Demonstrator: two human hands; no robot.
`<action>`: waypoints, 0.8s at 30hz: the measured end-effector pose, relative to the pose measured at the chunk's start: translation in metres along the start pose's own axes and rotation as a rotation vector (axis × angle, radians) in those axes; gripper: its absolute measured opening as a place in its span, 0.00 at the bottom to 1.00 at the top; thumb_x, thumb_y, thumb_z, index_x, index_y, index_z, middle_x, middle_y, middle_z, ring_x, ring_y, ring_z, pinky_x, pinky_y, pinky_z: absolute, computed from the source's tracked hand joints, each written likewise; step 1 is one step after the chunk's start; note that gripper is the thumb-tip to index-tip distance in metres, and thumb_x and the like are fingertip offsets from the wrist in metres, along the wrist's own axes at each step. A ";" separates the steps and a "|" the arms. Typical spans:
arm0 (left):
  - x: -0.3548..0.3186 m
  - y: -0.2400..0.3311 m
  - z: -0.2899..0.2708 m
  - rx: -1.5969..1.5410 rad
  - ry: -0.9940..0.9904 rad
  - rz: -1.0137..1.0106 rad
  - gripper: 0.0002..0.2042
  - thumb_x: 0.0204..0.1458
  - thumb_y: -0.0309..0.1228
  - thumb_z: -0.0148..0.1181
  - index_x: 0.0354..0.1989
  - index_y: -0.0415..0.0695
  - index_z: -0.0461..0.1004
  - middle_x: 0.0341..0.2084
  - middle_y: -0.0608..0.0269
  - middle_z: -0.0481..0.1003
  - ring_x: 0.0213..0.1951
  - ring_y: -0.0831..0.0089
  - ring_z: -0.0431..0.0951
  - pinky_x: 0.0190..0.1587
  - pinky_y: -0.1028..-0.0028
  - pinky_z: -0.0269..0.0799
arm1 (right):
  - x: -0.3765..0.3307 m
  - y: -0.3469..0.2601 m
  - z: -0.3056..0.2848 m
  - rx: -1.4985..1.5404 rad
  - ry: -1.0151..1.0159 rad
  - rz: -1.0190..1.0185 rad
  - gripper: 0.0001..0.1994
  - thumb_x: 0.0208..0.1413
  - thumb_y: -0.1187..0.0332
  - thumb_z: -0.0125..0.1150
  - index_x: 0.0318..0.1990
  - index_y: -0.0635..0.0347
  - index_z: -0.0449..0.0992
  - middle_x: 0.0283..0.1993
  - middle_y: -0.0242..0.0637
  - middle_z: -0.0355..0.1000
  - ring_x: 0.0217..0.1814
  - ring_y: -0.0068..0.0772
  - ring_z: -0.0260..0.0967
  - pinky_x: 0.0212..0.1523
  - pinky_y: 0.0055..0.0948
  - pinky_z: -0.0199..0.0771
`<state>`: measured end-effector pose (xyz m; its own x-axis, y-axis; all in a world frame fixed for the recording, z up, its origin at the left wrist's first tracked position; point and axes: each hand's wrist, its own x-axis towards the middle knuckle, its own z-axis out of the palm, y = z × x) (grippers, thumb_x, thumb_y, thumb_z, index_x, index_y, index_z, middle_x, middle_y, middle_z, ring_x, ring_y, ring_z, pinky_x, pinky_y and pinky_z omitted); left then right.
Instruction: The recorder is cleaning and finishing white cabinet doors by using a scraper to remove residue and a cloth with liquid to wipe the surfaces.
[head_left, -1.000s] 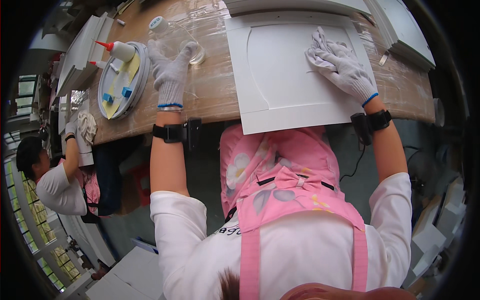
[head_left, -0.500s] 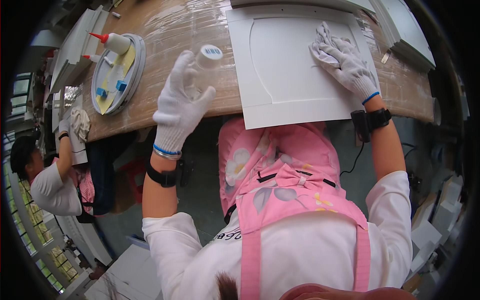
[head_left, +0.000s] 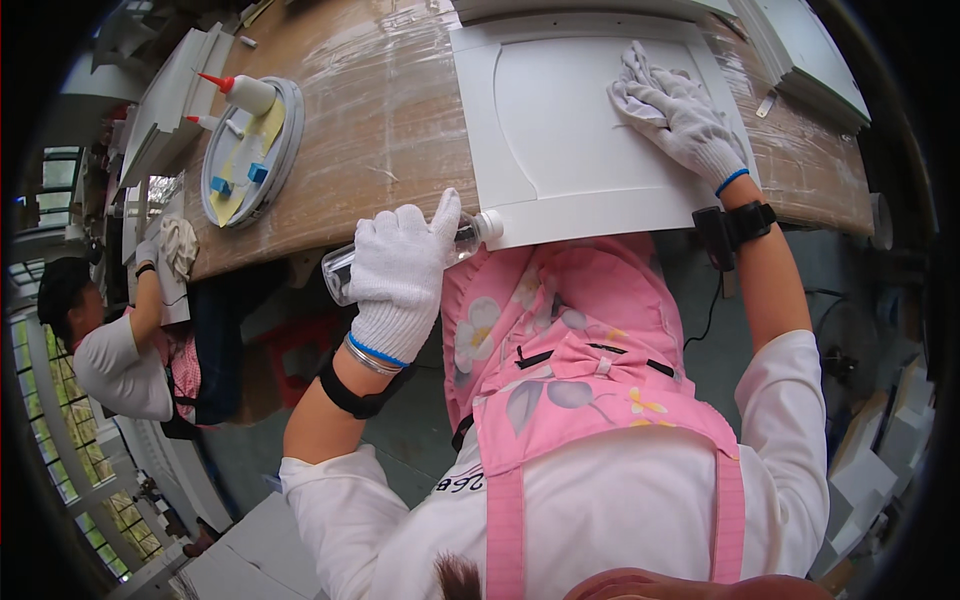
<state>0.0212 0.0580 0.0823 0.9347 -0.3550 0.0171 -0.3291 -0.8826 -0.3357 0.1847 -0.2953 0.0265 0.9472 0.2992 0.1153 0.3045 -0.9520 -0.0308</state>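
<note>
We have left hand curled round clear bottle, tilted sideways at near edge of tabletop, white cap just beside near left corner of white panel. Our right hand lies flattish, mostly extended, over pale cloth on panel's right part; we cannot tell whether it grips cloth. Squeeze bottle and blue blocks on round lid, well left of panel.

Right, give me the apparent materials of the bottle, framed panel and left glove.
Bottle: probably plastic, clear and glossy; see-through with highlights.
Framed panel: perhaps painted wood or fibreboard, satin; evenly white, core hidden.
Left glove: knitted fabric, possibly cotton, matte; ribbed cuff.
</note>
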 end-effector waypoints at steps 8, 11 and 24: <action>0.008 -0.003 -0.003 0.077 -0.005 -0.030 0.25 0.55 0.30 0.57 0.63 0.53 0.69 0.29 0.59 0.72 0.32 0.60 0.76 0.37 0.61 0.71 | 0.000 0.001 0.000 -0.014 -0.016 0.011 0.23 0.65 0.49 0.55 0.66 0.34 0.71 0.75 0.42 0.58 0.77 0.48 0.51 0.76 0.42 0.50; 0.007 -0.005 -0.003 0.014 -0.017 -0.006 0.26 0.53 0.30 0.60 0.63 0.53 0.69 0.29 0.59 0.71 0.31 0.60 0.76 0.35 0.60 0.72 | -0.001 0.000 -0.004 -0.016 -0.025 0.029 0.22 0.65 0.51 0.55 0.66 0.35 0.72 0.74 0.42 0.59 0.77 0.48 0.52 0.76 0.42 0.51; 0.085 -0.025 0.029 0.108 0.105 -0.070 0.25 0.53 0.29 0.59 0.63 0.53 0.69 0.31 0.57 0.73 0.33 0.60 0.78 0.35 0.61 0.74 | 0.001 -0.001 -0.006 0.061 -0.057 0.041 0.24 0.59 0.47 0.60 0.64 0.27 0.73 0.75 0.37 0.58 0.77 0.47 0.51 0.75 0.46 0.49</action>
<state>0.1130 0.0587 0.0650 0.9340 -0.3287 0.1402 -0.2417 -0.8700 -0.4297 0.1846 -0.2947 0.0321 0.9627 0.2645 0.0562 0.2689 -0.9584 -0.0952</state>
